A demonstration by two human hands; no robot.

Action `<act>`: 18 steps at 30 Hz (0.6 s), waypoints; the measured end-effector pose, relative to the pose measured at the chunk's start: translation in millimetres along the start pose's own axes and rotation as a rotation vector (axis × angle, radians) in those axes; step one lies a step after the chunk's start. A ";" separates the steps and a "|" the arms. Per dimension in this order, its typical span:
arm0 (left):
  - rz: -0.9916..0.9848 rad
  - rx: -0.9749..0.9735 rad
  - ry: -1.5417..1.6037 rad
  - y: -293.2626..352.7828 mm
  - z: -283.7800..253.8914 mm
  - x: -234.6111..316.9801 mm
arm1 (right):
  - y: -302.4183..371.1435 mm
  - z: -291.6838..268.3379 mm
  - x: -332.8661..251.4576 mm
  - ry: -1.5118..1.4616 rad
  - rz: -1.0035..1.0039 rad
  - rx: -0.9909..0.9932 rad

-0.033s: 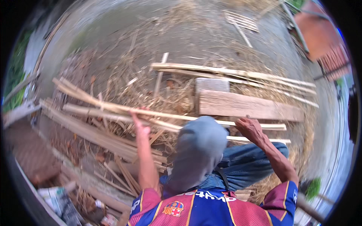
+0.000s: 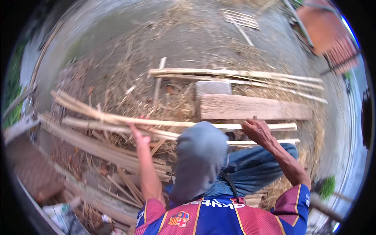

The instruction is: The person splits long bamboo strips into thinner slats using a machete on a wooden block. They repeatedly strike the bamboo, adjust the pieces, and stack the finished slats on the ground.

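A long pale wooden strip [image 2: 168, 122] stretches across in front of me, passing just beyond my raised knee. My left hand [image 2: 140, 134] grips it left of the knee, with part of the fingers hidden behind the strip. Closer to its right end, my right hand [image 2: 257, 131] is closed around it in a fist. Just past the right hand lies a thick wooden beam [image 2: 254, 107], one end against a grey block [image 2: 213, 88]. Another pale strip [image 2: 270, 141] runs below the held one, partly hidden by my leg.
Several pale strips [image 2: 235, 73] lie together beyond the beam. A bundle of slats [image 2: 94, 137] is on the left. Shavings [image 2: 176, 102] litter the ground. A slatted wooden piece [image 2: 241, 19] lies far off, and a reddish-orange object [image 2: 319, 29] stands at the far right.
The whole view has shifted slightly, moving the beam and ground leftward in the picture. The held strip's right end sits a little nearer the beam. Both hands keep their grip.
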State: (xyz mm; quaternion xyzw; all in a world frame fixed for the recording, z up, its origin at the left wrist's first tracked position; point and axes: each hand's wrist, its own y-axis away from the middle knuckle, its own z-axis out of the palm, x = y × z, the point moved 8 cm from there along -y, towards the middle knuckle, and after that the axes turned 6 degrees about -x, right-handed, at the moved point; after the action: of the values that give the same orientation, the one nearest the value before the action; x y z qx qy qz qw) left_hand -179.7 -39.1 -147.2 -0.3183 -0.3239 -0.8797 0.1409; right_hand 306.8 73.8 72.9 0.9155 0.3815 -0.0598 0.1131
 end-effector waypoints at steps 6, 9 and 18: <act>-0.160 -0.068 0.178 -23.8 17.3 -0.8 | 56.7 -53.9 53.4 -0.006 0.059 0.190; -0.195 -0.010 0.070 -46.6 -3.3 -4.0 | 88.5 -55.4 93.9 -0.088 0.170 0.147; -0.010 0.029 0.051 -51.3 126.3 -14.1 | 87.1 -46.7 209.9 0.241 0.214 0.089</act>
State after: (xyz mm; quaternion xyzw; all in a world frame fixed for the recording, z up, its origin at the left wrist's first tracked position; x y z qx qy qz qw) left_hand -133.2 83.2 -106.9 -0.2920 -0.3345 -0.8835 0.1492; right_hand 517.2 169.8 91.1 0.9556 0.2894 0.0457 0.0317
